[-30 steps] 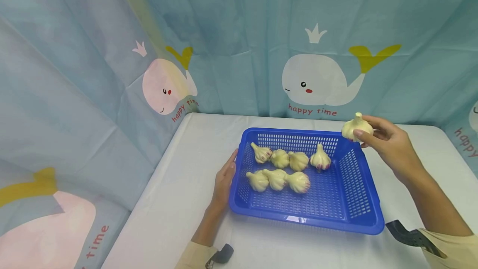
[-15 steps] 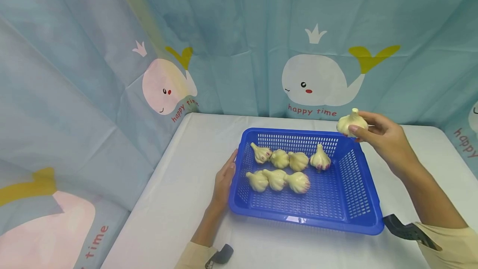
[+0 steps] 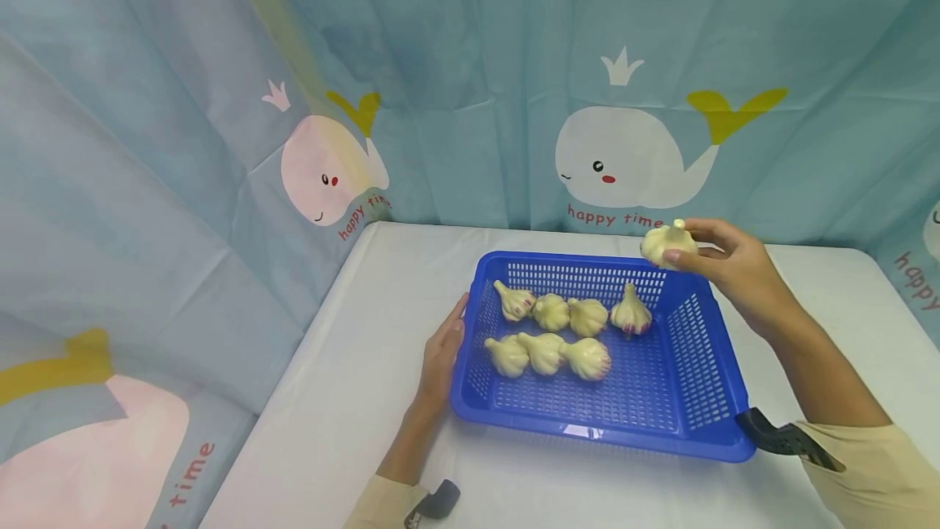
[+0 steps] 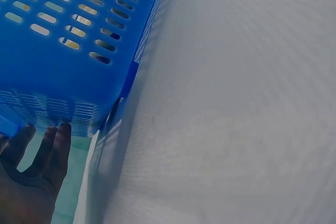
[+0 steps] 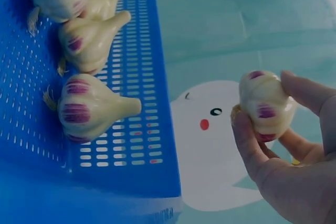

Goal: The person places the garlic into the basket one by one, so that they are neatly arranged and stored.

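Observation:
A blue plastic basket (image 3: 587,431) with slotted walls stands on the table. Several garlic bulbs (image 3: 587,359), cream with purple streaks, lie in it in two rows, mostly toward its left. Against the basket's left wall rests my left hand (image 3: 439,353), its fingers (image 4: 55,150) straight and touching the slotted side in the left wrist view. Above the basket's far right corner, my right hand (image 3: 738,268) pinches another garlic bulb (image 3: 668,245) between thumb and fingers, stem up. In the right wrist view that held bulb (image 5: 265,106) shows purple marks, apart from the basket.
A white cloth (image 3: 352,366) covers the table around the basket. Behind and to the left hangs a blue curtain (image 3: 455,64) with whale prints, close to the table's far edge. The basket's right part shows bare mesh floor (image 3: 646,390).
My right hand has moved left with the garlic bulb, from beyond the far right corner to over the basket's far rim. My left hand and the basket have stayed put.

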`<state>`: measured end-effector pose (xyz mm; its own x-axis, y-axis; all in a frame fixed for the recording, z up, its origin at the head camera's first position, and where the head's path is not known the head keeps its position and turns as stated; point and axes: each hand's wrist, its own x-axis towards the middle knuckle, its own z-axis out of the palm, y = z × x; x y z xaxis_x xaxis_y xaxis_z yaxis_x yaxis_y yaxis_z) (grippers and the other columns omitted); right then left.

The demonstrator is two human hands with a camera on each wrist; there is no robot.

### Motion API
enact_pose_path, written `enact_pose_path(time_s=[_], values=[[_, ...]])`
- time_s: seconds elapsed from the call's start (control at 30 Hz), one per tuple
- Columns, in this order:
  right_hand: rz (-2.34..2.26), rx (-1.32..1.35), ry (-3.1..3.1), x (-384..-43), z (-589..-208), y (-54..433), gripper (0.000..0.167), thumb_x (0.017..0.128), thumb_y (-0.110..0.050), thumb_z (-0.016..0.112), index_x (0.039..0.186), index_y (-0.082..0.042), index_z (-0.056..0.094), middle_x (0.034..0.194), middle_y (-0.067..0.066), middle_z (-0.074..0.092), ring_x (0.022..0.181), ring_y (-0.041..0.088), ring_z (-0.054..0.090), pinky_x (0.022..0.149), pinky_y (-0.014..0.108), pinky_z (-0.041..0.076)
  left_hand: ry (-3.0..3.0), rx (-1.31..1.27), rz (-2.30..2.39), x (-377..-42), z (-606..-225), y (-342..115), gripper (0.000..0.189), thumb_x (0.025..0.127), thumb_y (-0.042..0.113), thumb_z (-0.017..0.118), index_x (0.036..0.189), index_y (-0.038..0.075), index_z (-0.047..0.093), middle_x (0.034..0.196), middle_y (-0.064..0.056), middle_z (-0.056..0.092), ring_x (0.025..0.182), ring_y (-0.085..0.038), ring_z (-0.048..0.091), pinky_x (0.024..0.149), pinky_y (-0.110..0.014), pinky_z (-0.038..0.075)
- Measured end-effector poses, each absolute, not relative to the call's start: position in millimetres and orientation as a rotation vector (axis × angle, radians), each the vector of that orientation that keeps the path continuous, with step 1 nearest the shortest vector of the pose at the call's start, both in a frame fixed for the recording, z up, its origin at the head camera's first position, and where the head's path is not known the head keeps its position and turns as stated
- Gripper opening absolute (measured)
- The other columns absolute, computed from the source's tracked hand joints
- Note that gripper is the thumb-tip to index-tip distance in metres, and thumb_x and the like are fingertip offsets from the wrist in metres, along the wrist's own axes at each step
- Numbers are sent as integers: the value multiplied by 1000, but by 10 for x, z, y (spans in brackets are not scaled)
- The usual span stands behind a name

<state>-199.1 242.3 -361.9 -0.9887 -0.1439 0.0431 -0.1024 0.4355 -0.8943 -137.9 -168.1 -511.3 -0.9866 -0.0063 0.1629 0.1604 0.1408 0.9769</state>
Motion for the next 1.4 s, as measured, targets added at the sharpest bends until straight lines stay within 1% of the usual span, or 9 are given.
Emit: enact_pose_path(time_s=[0.13, 0.27, 0.33, 0.5, 0.7, 0.8, 0.97, 1.23, 1.4], values=[[-1628, -251, 2595, -2031, -3653, 2402, 69, 102, -34, 72, 156, -4, 42, 158, 20, 46, 147, 50, 43, 119, 78, 32, -2272, -150, -1981, -1376, -5102, -1677, 51, 115, 42, 37, 164, 27, 43, 166, 11, 43, 158, -13, 34, 132, -36, 27], [-1602, -269, 2562, -2078, -3698, 2390, 68, 101, -34, 72, 156, -4, 44, 154, 20, 49, 147, 50, 43, 117, 79, 33, -2274, -151, -1975, -1371, -5090, -1674, 52, 115, 42, 37, 164, 27, 42, 167, 10, 43, 158, -14, 34, 132, -37, 26], [-1585, -252, 2544, -2100, -3714, 2385, 67, 101, -35, 73, 155, -6, 45, 152, 18, 50, 146, 47, 45, 118, 76, 35, -2281, -146, -1966, -1371, -5084, -1673, 52, 115, 42, 36, 164, 27, 42, 167, 10, 43, 158, -14, 34, 132, -37, 26], [-1540, -251, 2514, -2134, -3733, 2389, 69, 99, -39, 74, 153, -7, 46, 150, 18, 53, 143, 45, 48, 117, 76, 36, -2292, -139, -1958, -1372, -5082, -1670, 52, 115, 43, 36, 164, 27, 42, 167, 11, 42, 158, -13, 33, 132, -36, 27], [-1473, -271, 2491, -2183, -3762, 2381, 71, 98, -39, 75, 154, -5, 46, 152, 22, 53, 142, 48, 48, 116, 79, 35, -2291, -139, -1961, -1373, -5082, -1668, 52, 115, 43, 36, 164, 27, 42, 167, 10, 42, 158, -14, 33, 132, -38, 26], [-1438, -269, 2470, -2205, -3781, 2379, 73, 97, -38, 76, 155, -5, 45, 155, 23, 51, 144, 50, 45, 116, 79, 33, -2291, -139, -1963, -1365, -5068, -1664, 52, 115, 43, 36, 164, 26, 42, 167, 9, 42, 159, -15, 33, 132, -39, 26], [-1414, -277, 2437, -2239, -3802, 2379, 73, 96, -36, 78, 154, -6, 47, 159, 22, 47, 148, 52, 42, 118, 79, 32, -2289, -144, -1962, -1353, -5055, -1659, 52, 115, 41, 35, 164, 26, 42, 167, 10, 42, 159, -14, 33, 132, -36, 26], [-1349, -347, 2424, -2252, -3805, 2369, 64, 95, -34, 79, 148, -7, 56, 148, 20, 57, 136, 45, 55, 113, 75, 41, -2291, -153, -1949, -1355, -5059, -1662, 53, 116, 41, 35, 165, 22, 41, 168, 8, 42, 159, -16, 33, 132, -38, 26], [-1271, -393, 2419, -2262, -3822, 2372, 62, 95, -34, 78, 147, -7, 59, 146, 19, 61, 133, 43, 58, 110, 75, 45, -2291, -145, -1939, -1368, -5068, -1666, 53, 115, 41, 36, 164, 22, 42, 167, 9, 42, 159, -14, 33, 132, -37, 26]])
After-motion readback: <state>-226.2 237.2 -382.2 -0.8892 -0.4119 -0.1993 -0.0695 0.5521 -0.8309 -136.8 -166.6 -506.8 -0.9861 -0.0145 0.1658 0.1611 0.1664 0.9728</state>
